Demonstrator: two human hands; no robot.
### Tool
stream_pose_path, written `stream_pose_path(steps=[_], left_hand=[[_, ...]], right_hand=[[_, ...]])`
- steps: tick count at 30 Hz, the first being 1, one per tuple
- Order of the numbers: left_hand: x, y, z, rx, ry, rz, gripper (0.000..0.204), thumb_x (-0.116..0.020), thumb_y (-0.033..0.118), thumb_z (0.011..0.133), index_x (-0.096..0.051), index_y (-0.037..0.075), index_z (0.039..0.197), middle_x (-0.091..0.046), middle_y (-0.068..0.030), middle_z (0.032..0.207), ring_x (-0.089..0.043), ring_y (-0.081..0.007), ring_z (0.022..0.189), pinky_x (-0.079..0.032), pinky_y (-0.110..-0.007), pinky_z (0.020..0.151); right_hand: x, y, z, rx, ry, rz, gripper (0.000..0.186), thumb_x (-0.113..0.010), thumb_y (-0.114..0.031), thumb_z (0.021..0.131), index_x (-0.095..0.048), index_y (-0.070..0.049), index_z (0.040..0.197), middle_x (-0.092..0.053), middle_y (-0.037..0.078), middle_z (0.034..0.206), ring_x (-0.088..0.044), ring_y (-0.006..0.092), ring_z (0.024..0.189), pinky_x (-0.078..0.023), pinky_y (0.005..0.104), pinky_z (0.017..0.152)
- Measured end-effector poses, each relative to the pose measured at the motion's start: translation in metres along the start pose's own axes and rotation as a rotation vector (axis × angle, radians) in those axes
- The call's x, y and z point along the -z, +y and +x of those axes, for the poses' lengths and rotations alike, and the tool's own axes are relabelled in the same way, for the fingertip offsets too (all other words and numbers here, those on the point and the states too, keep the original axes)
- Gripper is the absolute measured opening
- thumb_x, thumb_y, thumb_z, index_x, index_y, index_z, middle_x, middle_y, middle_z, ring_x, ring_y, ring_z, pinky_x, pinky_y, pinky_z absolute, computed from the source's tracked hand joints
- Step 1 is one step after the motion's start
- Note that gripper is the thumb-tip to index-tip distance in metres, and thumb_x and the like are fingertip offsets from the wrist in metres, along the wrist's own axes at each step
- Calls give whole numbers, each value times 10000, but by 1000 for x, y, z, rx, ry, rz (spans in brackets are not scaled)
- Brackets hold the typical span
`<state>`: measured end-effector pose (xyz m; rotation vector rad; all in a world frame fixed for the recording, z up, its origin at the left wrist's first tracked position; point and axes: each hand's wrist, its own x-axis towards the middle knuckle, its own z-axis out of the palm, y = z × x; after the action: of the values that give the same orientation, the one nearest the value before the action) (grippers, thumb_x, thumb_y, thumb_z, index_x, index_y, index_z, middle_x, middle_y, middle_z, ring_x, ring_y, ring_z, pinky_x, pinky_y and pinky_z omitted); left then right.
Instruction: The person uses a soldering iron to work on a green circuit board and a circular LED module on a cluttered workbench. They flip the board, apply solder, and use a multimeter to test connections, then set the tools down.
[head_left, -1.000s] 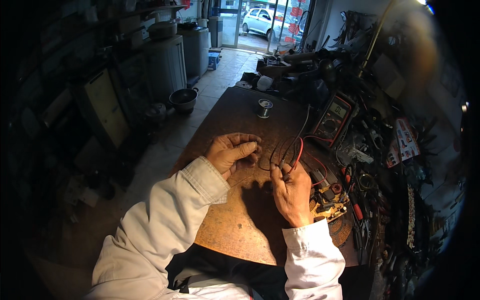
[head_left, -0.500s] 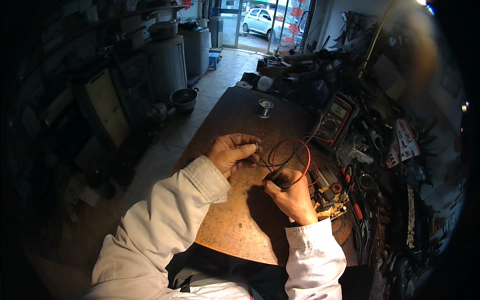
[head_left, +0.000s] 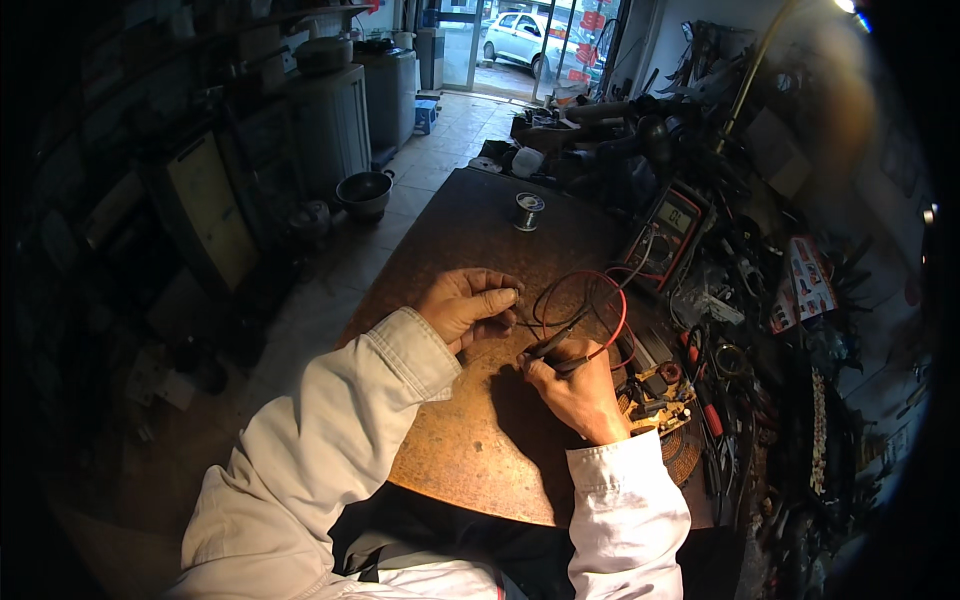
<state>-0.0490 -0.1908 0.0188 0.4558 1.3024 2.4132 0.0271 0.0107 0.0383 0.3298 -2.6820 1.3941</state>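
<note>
Above the brown table (head_left: 455,440), my left hand (head_left: 467,306) pinches something small between thumb and forefinger; it is too tiny to make out. To its right and a little nearer, my right hand (head_left: 580,395) is closed round the multimeter probes (head_left: 556,342), black and red leads looping up from them. The probe tips are hard to see against the fingers, and the two hands are apart. Those red and black leads (head_left: 622,300) run toward the multimeter (head_left: 664,232), which leans at the table's right side with its screen lit.
A spool of solder wire (head_left: 528,211) stands toward the table's far end. Right of my right hand lie a circuit board (head_left: 655,405) and a red-handled tool (head_left: 712,420), amid dense clutter. A pot (head_left: 365,194) sits left of the table, beyond its edge.
My right hand has shifted slightly left with the probes, and the leads have swung a little. The left hand keeps its pinch in nearly the same place.
</note>
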Motion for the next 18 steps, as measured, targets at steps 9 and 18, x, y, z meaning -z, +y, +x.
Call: stream_pose_path(steps=[9, 18], left_hand=[[-3, 0, -1, 39, 13, 8, 197, -697, 87, 939, -654, 4, 1112, -697, -57, 927, -705, -140, 811, -636, -301, 702], [-14, -1, -5, 100, -49, 31, 244, -694, 58, 934, -621, 15, 1162, -714, -81, 993, -724, -158, 857, -635, -292, 721]], right_hand=[[1, 0, 2, -7, 90, 63, 174, -731, -141, 870, -731, 27, 826, -699, 112, 676, -642, 171, 575, -490, 328, 543], [7, -2, 4, -149, 263, 1078, 227, -729, -257, 928, -658, -46, 974, -639, 45, 775, -507, 97, 508, -380, 221, 431]])
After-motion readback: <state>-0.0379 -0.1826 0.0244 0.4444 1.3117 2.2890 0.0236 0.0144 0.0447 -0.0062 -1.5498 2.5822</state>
